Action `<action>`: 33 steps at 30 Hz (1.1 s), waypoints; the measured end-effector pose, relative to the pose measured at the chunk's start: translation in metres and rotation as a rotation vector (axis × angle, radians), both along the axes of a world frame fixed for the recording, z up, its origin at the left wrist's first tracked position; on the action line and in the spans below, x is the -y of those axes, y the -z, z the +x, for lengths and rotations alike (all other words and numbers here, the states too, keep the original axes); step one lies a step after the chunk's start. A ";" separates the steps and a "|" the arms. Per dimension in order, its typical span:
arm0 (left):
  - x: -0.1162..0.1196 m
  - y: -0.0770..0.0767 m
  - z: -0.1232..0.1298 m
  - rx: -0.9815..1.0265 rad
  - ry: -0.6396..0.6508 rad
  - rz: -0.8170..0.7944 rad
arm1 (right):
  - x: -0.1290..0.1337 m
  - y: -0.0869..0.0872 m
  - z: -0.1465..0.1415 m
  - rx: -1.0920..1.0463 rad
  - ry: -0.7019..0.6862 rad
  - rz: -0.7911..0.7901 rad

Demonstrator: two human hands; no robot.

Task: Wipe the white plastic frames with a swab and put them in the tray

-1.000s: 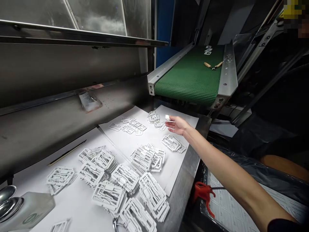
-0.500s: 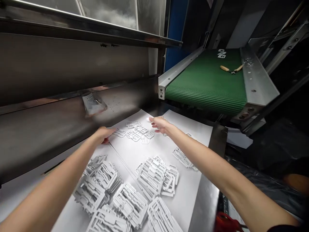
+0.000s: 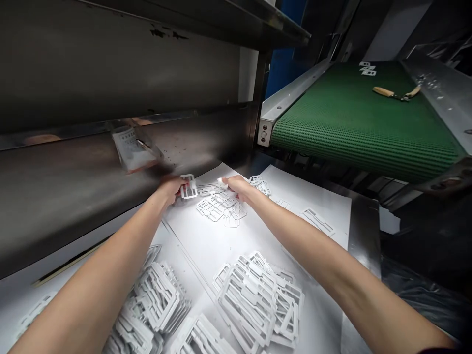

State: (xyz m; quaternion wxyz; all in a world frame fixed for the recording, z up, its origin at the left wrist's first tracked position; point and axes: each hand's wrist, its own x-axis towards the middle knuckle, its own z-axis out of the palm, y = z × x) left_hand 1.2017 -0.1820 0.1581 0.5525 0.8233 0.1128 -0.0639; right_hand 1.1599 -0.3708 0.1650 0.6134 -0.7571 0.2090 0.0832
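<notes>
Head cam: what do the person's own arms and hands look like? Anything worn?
Both forearms are bare. The left arm and right arm show no sleeve, and the left hand and right hand are ungloved, with no watch or band visible. The only clothing in view is a dark sleeve edge at the bottom of the frame, on the right arm.
</notes>
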 end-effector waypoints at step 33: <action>0.049 -0.007 -0.093 -0.404 0.132 0.049 | 0.001 0.004 -0.099 -0.154 0.065 0.414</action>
